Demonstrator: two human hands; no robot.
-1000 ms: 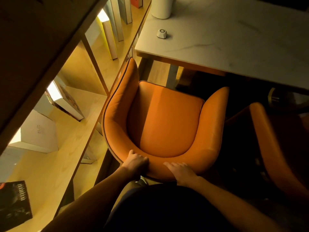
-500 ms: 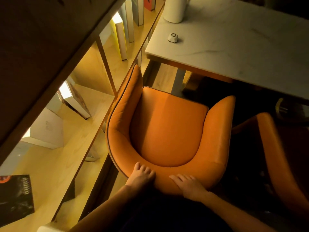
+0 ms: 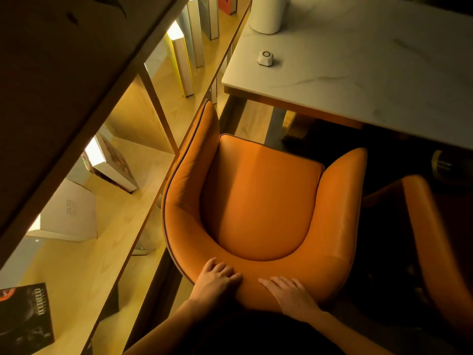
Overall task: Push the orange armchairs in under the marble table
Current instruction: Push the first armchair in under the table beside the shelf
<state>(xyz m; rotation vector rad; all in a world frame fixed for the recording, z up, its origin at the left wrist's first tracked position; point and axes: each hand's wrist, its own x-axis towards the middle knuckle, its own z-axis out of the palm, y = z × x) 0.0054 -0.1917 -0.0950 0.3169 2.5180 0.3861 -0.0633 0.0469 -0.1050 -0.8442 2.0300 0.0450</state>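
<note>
An orange leather armchair (image 3: 258, 201) stands below me, its seat facing the marble table (image 3: 358, 67) at the upper right. The seat's front edge lies just short of the table's near edge. My left hand (image 3: 217, 280) rests on the top of the curved backrest with fingers curled over it. My right hand (image 3: 291, 293) lies flat on the same backrest, a little to the right. A second orange armchair (image 3: 440, 252) shows partly at the right edge, in shadow.
A lit wooden bookshelf (image 3: 122, 226) with several books runs along the left, close against the chair's left arm. On the table stand a white cylinder (image 3: 266, 14) and a small white device (image 3: 265, 58). Dark floor lies between the two chairs.
The chair and both hands have shifted down and right in view. My left hand's fingers have spread further over the backrest top.
</note>
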